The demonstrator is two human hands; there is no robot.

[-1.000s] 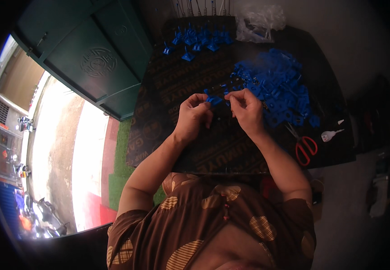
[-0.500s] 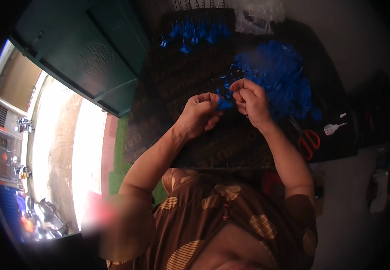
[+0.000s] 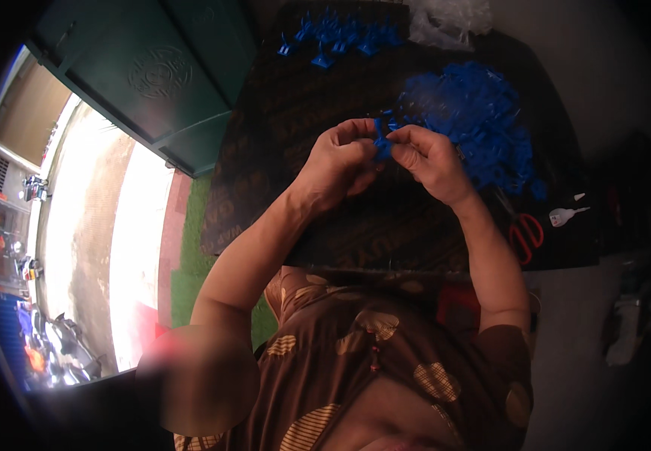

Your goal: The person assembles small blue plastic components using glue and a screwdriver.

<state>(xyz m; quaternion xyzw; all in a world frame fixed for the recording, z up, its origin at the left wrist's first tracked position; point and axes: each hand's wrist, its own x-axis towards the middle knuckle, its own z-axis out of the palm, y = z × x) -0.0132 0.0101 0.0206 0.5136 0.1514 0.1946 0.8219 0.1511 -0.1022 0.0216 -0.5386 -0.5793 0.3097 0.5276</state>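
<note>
Between the fingertips of my left hand is a small blue plastic piece with a thin upright stem. My right hand meets it from the right, thumb and forefinger pinched against its edge. Whatever lies inside that pinch is too small to make out. Just beyond my right hand spreads a heap of loose blue plastic parts. At the far side of the dark table, several blue pieces with upright stems stand in a group.
Red-handled scissors lie right of my right forearm. Near them are a small white nozzle bottle and a white cap. A clear plastic bag sits at the back. A green metal door stands to the left, beside a bright outdoor opening.
My right hand has come left to the blue piece in my left hand; before, a gap separated them. The view has shifted slightly.
</note>
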